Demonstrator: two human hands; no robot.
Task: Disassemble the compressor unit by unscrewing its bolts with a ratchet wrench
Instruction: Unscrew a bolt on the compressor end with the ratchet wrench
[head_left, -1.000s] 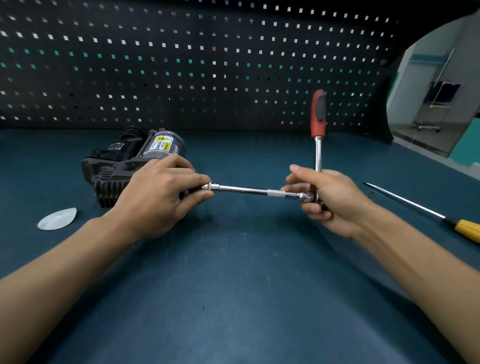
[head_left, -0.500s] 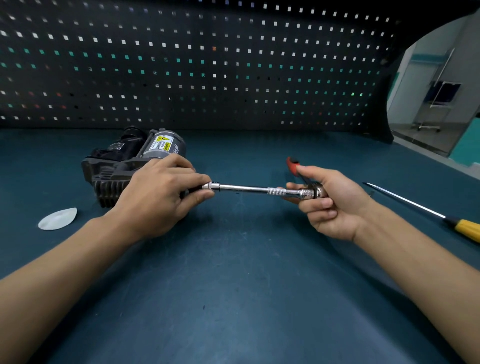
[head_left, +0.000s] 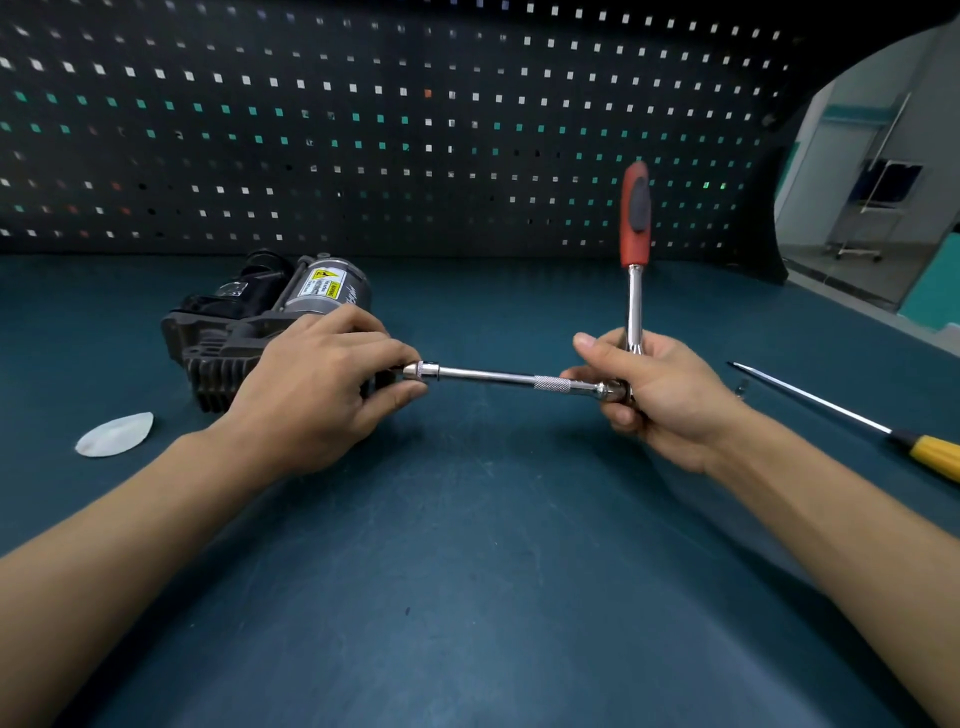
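Note:
The compressor unit (head_left: 244, 322), black and grey with a yellow warning label, lies on the teal bench at the left. A chrome extension bar (head_left: 498, 378) runs level from the compressor's right end to the ratchet wrench (head_left: 635, 270). My left hand (head_left: 317, 395) covers the compressor's near end and pinches the socket end of the bar. My right hand (head_left: 660, 395) grips the ratchet head, and the wrench's red handle stands straight up above it. The bolt is hidden under my left hand.
A yellow-handled screwdriver (head_left: 852, 418) lies at the right, with a small loose screw (head_left: 743, 387) by its shaft. A white oval piece (head_left: 115, 435) lies at the left. A dark pegboard wall (head_left: 415, 130) closes the back of the bench.
The ratchet handle swung down away from me half a second ago and has come back upright. My left hand and the compressor have stayed put.

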